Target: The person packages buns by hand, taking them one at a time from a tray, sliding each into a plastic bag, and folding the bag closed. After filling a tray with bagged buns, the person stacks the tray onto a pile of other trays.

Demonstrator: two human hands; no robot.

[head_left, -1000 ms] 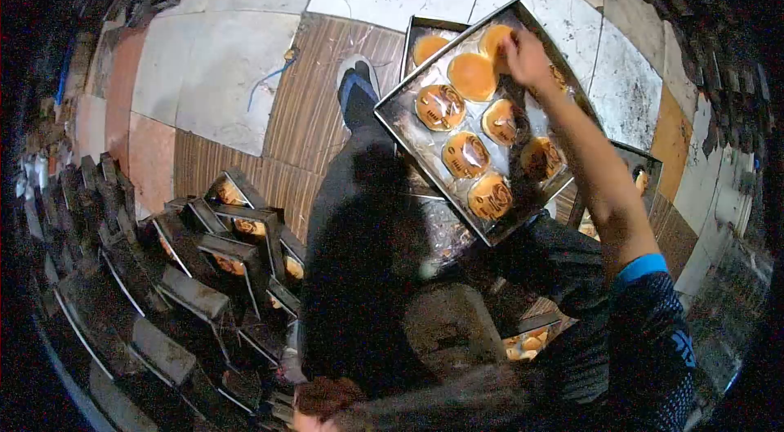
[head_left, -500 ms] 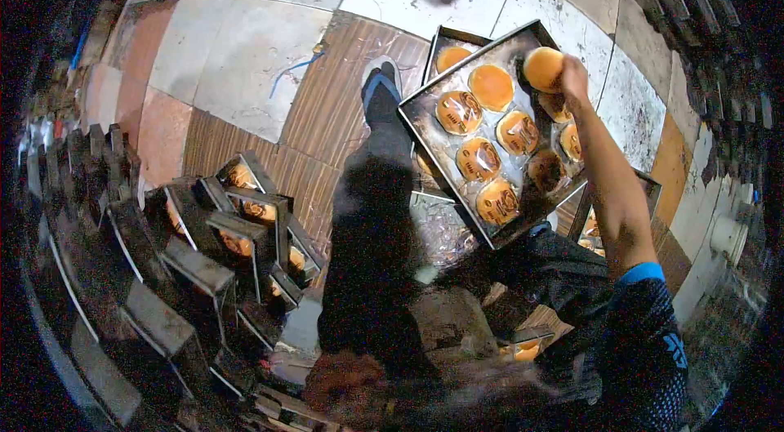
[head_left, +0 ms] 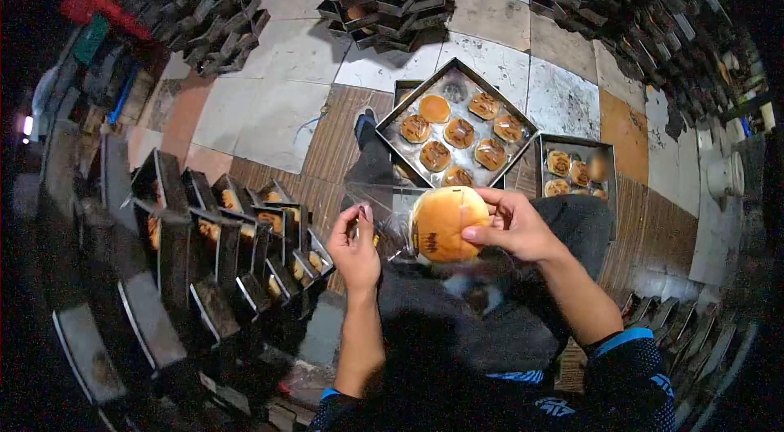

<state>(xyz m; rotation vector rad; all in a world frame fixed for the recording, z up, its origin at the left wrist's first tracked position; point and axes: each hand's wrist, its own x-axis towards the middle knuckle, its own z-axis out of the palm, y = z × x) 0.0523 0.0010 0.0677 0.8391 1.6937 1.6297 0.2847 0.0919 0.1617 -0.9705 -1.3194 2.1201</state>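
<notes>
My right hand (head_left: 516, 226) grips a round golden bun (head_left: 449, 224), thumb on its front and fingers behind its edge. Dark printed marks show on the bun's lower left. Close to the bun's left side, my left hand (head_left: 357, 251) pinches a clear plastic bag (head_left: 394, 224); the bag's film spans the gap up to the bun, and how much of the bun it covers is hard to see. Beyond both hands, a square metal tray (head_left: 394, 115) holds several buns in clear wrapping with dark print, plus one plain-topped bun (head_left: 434, 109).
Another tray (head_left: 608, 156) of wrapped buns lies on the right, by my knee. Stacked metal trays (head_left: 155, 322) with buns crowd the left side. More tray stacks (head_left: 384, 3) stand at the far side, on a floor of mixed tiles (head_left: 269, 109).
My right hand has brought a bun from above the tray back toward my body. My left hand, blurred low down before, is now raised beside it with the plastic. The view has shifted.
</notes>
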